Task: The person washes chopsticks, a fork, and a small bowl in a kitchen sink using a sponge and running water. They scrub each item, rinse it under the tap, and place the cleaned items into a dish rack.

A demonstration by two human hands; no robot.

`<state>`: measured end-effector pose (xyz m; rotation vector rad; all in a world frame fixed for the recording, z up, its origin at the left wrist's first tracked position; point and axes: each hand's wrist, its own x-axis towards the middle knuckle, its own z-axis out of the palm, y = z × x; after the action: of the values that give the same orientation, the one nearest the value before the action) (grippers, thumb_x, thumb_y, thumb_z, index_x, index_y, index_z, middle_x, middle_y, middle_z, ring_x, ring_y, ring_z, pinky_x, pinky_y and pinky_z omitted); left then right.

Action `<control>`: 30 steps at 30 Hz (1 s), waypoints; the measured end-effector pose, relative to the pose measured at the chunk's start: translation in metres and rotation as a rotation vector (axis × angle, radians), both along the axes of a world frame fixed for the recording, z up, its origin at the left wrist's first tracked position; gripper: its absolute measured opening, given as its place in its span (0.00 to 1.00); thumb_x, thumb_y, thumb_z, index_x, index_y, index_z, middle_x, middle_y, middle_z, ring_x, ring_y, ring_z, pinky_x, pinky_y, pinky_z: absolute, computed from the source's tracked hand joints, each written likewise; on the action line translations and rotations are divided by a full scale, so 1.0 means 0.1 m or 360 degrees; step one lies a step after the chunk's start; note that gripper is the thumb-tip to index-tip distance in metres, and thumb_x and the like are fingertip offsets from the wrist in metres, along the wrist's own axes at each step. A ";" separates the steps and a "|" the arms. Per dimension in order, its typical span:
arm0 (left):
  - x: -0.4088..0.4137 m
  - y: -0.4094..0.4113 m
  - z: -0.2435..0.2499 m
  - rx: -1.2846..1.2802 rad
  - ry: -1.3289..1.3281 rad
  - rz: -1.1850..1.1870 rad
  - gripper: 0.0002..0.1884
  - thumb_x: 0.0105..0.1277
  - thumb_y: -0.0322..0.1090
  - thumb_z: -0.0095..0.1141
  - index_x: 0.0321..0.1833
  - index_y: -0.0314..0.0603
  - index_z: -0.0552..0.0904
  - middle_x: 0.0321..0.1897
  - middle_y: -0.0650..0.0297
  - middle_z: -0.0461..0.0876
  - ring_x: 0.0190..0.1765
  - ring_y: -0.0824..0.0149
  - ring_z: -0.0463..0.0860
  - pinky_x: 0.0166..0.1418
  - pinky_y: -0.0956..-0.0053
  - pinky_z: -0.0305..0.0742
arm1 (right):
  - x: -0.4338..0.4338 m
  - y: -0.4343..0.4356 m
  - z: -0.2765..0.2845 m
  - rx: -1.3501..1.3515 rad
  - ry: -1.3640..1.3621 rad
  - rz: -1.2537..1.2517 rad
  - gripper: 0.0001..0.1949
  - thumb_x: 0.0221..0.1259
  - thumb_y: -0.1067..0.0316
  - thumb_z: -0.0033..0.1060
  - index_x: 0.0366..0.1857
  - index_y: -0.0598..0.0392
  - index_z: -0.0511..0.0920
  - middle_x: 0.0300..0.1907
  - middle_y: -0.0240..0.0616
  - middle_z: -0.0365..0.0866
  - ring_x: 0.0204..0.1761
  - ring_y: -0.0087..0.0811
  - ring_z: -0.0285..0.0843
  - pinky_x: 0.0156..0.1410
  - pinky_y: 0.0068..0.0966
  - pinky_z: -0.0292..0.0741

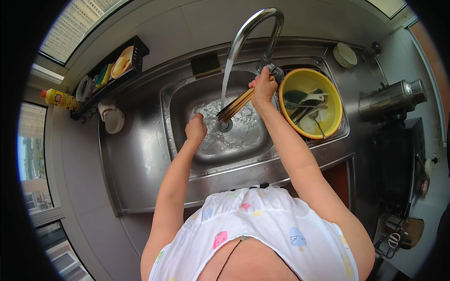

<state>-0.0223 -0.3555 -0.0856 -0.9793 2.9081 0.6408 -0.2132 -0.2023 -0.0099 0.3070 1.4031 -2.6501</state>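
Note:
A bundle of chopsticks (238,105), wooden with some darker tips, is gripped in my right hand (264,89) near the faucet base. Their tips slant down to the left over the sink drain (225,125). My left hand (195,130) hovers over the left part of the steel sink basin (182,102), fingers curled. Whether it holds anything small is hidden. From the chrome faucet (251,26) a stream of water (227,79) falls between the hands, just left of the chopstick tips. Water ripples across the basin floor.
At right, a yellow basin (336,105) holds utensils, including a fork, on a wire rack. A bowl (345,55) and a steel vacuum flask (390,100) stand beyond it. Leftward are a white cup (114,121), a black wall rack (140,52) with sponges and a yellow bottle (60,99).

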 end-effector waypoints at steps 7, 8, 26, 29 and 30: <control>-0.22 0.37 0.79 0.0775 0.0329 -0.0430 0.23 0.57 0.43 0.68 0.48 0.32 0.81 0.39 0.53 0.86 0.43 0.59 0.86 0.51 0.68 0.79 | 0.76 -0.51 -0.11 0.0326 0.0204 0.0560 0.16 0.70 0.55 0.57 0.28 0.53 0.69 0.17 0.28 0.68 0.16 0.22 0.63 0.23 0.25 0.66; -0.21 0.33 0.78 0.0882 0.0253 -0.0424 0.20 0.58 0.42 0.67 0.46 0.32 0.82 0.37 0.54 0.86 0.42 0.61 0.86 0.50 0.69 0.79 | 0.80 -0.55 -0.14 0.0245 0.0100 0.0617 0.15 0.69 0.56 0.59 0.28 0.52 0.69 0.17 0.29 0.69 0.18 0.22 0.66 0.25 0.24 0.66; -0.65 0.41 0.62 0.2200 0.0256 -0.0365 0.09 0.67 0.32 0.62 0.42 0.33 0.78 0.34 0.58 0.84 0.36 0.65 0.86 0.45 0.70 0.83 | 0.19 0.21 0.30 0.1596 0.1614 0.0824 0.13 0.69 0.61 0.54 0.50 0.53 0.81 0.51 0.44 0.82 0.55 0.42 0.80 0.60 0.31 0.76; -0.63 0.42 0.65 0.2284 0.0408 -0.0322 0.10 0.67 0.33 0.62 0.43 0.33 0.78 0.35 0.57 0.84 0.39 0.64 0.86 0.47 0.70 0.83 | 0.20 0.14 0.30 0.1371 0.1393 0.0900 0.17 0.70 0.59 0.54 0.58 0.51 0.77 0.57 0.42 0.79 0.59 0.40 0.77 0.62 0.29 0.73; -0.62 0.41 0.66 0.2284 0.0466 -0.0291 0.11 0.67 0.33 0.62 0.45 0.34 0.77 0.35 0.57 0.84 0.40 0.64 0.86 0.48 0.70 0.83 | 0.20 0.14 0.25 0.1277 0.1318 0.0838 0.19 0.70 0.58 0.54 0.61 0.51 0.75 0.59 0.41 0.77 0.61 0.39 0.76 0.63 0.28 0.72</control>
<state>-0.0841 -0.3144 -0.0192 -0.3672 1.7116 2.3630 -0.1928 -0.1886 0.0150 -1.0601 2.2938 -1.6951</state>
